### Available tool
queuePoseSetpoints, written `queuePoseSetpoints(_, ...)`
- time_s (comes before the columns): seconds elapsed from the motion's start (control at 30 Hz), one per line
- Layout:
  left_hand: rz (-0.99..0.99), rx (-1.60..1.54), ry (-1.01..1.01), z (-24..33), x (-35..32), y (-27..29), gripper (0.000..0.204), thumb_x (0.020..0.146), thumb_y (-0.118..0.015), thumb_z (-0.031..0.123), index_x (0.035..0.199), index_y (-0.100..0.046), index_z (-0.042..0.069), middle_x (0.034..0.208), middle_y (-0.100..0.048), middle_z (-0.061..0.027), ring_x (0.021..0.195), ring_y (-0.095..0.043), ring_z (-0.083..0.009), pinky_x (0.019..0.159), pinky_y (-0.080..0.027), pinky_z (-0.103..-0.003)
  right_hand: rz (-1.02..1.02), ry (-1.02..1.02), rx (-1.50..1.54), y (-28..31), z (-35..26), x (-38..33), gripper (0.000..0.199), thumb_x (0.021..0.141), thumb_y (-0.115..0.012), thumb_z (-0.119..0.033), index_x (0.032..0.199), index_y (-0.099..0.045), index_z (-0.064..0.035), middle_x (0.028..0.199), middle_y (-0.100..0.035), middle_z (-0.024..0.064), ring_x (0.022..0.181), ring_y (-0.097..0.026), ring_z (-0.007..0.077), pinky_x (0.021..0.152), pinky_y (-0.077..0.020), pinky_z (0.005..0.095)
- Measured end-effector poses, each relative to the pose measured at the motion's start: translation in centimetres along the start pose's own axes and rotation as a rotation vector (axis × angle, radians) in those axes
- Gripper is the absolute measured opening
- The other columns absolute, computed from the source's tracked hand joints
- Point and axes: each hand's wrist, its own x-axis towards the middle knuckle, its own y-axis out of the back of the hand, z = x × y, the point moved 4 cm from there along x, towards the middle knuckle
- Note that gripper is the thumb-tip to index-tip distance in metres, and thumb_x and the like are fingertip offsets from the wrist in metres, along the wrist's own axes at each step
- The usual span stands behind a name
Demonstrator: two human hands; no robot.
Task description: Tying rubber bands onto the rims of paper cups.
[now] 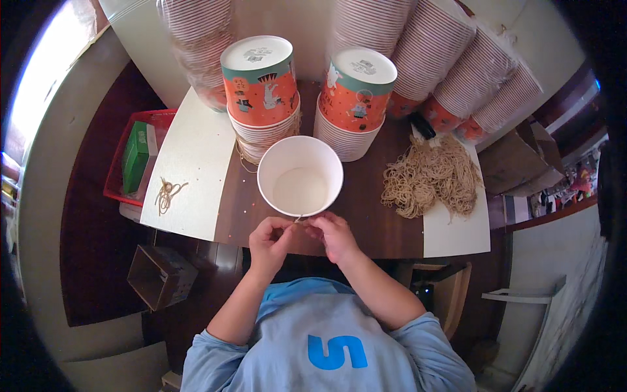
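Note:
A white paper bucket stands near the table's front edge, its open mouth facing up. At the near side of its rim, a short bit of beige string shows between my fingertips. My left hand pinches the string from the left, with the thumb and fingers together. From the other side my right hand pinches it too, close against the rim. The fingers partly hide how the string meets the bucket. A loose heap of the same beige string lies on the table at the right.
Behind the bucket stand two upside-down stacks of orange-and-green paper buckets. Tall wrapped bucket stacks line the back. Some string pieces lie at the left. A red crate and a cardboard box flank the table's left side.

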Motion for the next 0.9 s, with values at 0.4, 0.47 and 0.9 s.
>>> queuePoseSetpoints(0.4,-0.009,-0.107,0.096,-0.7,0.1,0.0,0.006,0.081,-0.066,0.001,0.085,-0.062,0.000,0.077,-0.063,-0.0003,0.066,-0.054,-0.0036,0.060,-0.044,-0.018,0.071,0.989,-0.950,-1.7,-5.6,-3.9,0.016,0.073,-0.070,-0.010,0.087,-0.062,-0.0069,0.084,-0.058,0.0043,0.070,-0.058,0.0183,0.062,-0.0469,0.0300)
queuePoseSetpoints(0.47,-0.020,-0.134,0.130,-1.3,0.2,0.0,0.006,0.081,-0.066,0.002,0.085,-0.063,0.000,0.079,-0.064,-0.0011,0.069,-0.056,-0.0045,0.061,-0.045,-0.018,0.047,1.084,-1.052,-2.3,-6.0,-3.8,0.018,0.072,-0.071,-0.009,0.087,-0.062,-0.0078,0.085,-0.057,0.0037,0.071,-0.057,0.0197,0.064,-0.0458,0.0313)
queuePoseSetpoints(0.9,-0.115,-0.460,0.412,-2.0,0.4,0.0,0.014,0.085,-0.064,0.009,0.095,-0.063,0.001,0.083,-0.064,-0.0015,0.069,-0.055,-0.0048,0.061,-0.044,-0.018,-0.084,1.262,-1.204,-3.6,-5.8,-4.1,0.015,0.068,-0.070,-0.008,0.079,-0.060,-0.0108,0.077,-0.053,0.0019,0.071,-0.054,0.0217,0.066,-0.0394,0.0352)
